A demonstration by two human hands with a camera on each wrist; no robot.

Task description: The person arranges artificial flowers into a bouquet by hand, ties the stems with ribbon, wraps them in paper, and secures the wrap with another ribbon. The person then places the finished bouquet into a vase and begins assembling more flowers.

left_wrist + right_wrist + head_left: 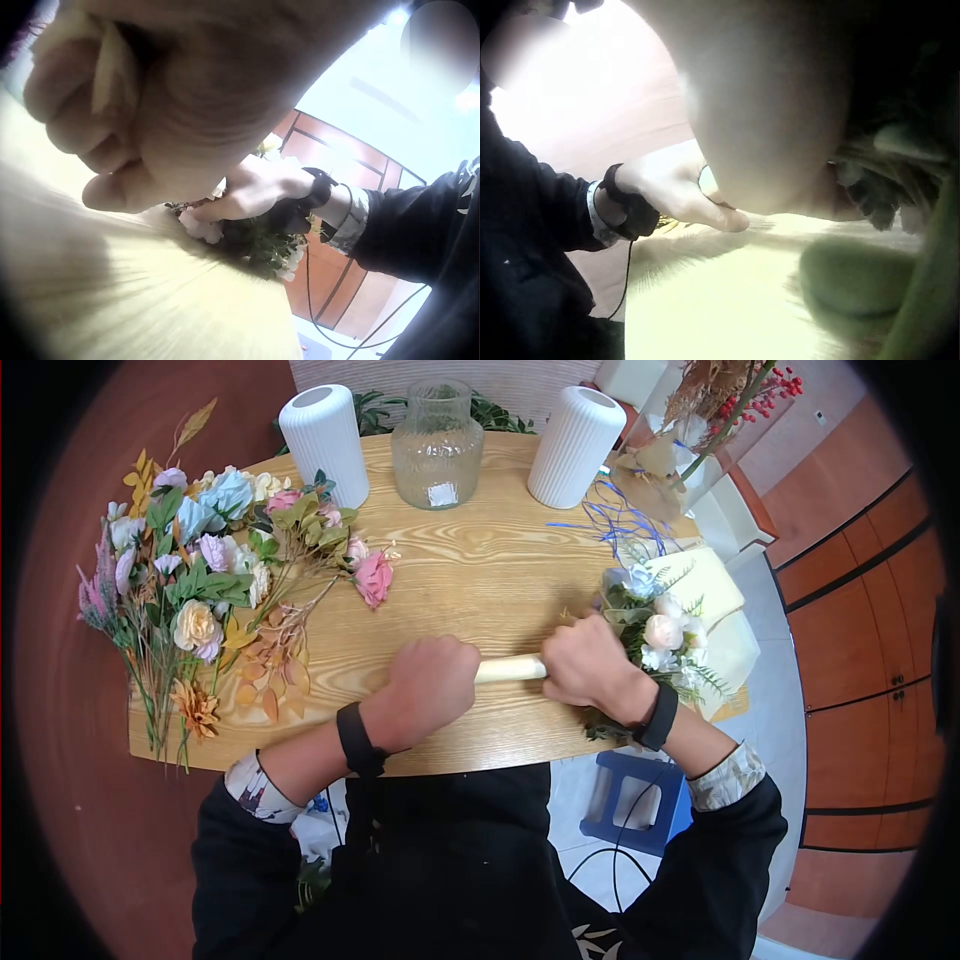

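A pale yellow strip [511, 669], rolled or folded narrow, stretches level between the two hands above the wooden table. The left hand [431, 690] grips its left end with curled fingers; in the left wrist view pale material [114, 79] shows between the fingers of that hand [172, 112]. The right hand [590, 668] grips the other end, just left of a bouquet of white, pale pink and blue flowers [664, 632] lying on the table. In the right wrist view the right hand [772, 112] is large and blurred, and its fingertips are mostly hidden.
Mixed artificial flowers [197, 628] cover the table's left side. Two white ribbed vases [327, 448] and a glass vase [437, 450] stand at the back. Blue ribbon [625, 520] and folded yellow sheets [715, 585] lie at the right. A blue stool [607, 828] is below.
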